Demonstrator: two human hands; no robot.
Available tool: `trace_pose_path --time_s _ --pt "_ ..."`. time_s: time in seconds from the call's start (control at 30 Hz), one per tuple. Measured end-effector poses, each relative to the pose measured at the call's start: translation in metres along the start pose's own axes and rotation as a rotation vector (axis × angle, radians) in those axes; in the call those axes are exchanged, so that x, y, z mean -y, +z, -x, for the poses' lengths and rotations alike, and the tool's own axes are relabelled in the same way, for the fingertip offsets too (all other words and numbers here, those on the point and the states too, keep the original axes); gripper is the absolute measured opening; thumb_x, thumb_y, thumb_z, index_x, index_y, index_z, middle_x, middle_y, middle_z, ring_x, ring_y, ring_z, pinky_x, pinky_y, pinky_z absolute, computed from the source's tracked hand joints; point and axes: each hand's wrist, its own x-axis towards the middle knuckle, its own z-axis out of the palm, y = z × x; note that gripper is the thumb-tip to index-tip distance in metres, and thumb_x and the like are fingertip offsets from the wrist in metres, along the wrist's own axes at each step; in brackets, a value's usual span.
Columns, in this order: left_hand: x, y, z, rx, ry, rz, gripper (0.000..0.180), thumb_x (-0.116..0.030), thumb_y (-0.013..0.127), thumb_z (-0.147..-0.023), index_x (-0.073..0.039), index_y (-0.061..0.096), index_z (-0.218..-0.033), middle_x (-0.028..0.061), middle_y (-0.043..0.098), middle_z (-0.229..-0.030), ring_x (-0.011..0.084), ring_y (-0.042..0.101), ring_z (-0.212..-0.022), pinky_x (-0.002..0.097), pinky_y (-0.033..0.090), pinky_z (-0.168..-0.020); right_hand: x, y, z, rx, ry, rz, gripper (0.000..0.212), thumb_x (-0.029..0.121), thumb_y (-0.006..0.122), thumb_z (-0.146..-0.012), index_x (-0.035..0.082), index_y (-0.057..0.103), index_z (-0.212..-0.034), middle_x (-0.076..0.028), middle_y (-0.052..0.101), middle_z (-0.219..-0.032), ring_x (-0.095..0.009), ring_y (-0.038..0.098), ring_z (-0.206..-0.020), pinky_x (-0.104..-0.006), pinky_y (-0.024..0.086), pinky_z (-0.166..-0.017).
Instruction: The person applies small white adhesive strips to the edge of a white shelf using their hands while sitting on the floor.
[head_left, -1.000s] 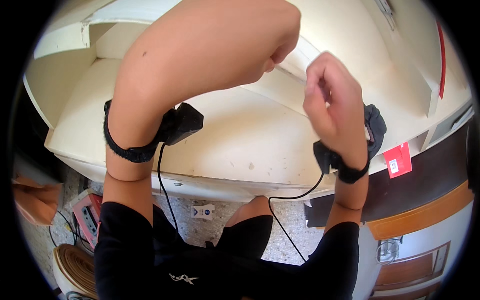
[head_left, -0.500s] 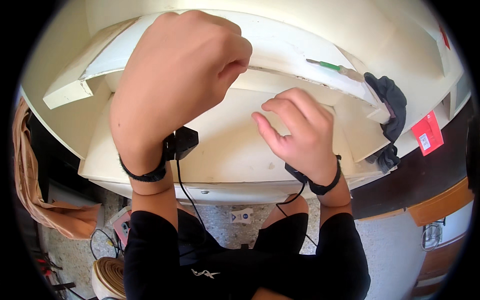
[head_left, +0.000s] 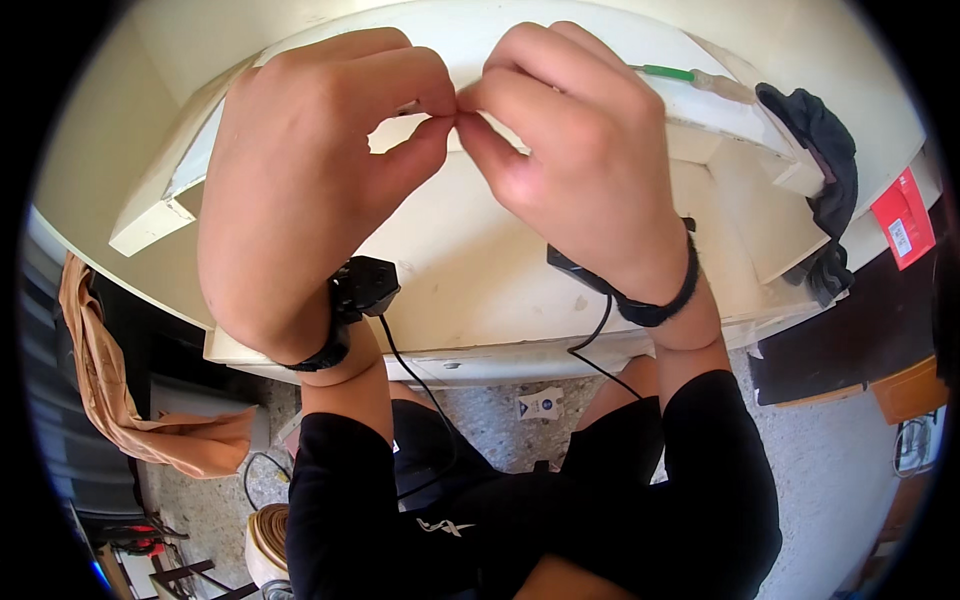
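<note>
My left hand (head_left: 300,160) is raised over the cream cabinet, thumb and forefinger pinched together. Opposite it, my right hand (head_left: 590,140) makes the same pinch, and the fingertips of both meet. Whatever lies between them, if anything, is too small to make out. Behind the hands runs a white shelf board (head_left: 440,18) with worn edges. On it, beyond the right hand, lies a slim tool with a green middle (head_left: 668,72) and a pale, translucent-looking end; the right hand partly hides the area before it.
A dark cloth (head_left: 815,140) hangs over the cabinet's right side, beside a red packet (head_left: 903,220). Brown fabric (head_left: 110,390) drapes at the left. A white packet (head_left: 540,403) and a rolled brown strip (head_left: 268,535) are on the floor. Cables run from small black devices (head_left: 372,285) at both wrists.
My right hand has moved up and left to meet the left hand, its thumb and forefinger closing into a pinch. The view has shifted slightly.
</note>
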Motion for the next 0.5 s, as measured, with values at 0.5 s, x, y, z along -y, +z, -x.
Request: trace_pose_path --time_s 0.5 --pt "-0.004 0.011 -0.007 -0.074 -0.043 0.066 0.024 0.002 0.081 -0.070 -0.004 0.072 -0.092 0.0082 0.071 -0.088 0.0255 0.072 -0.078 0.0306 0.059 -0.074 -0.010 0.009 0.007 -0.119 -0.116 0.000 0.025 -0.005 0.082 -0.059 0.005 0.067 -0.077 -0.005 0.058 -0.077 -0.022 0.059 -0.064 -0.0310 0.045 -0.053"
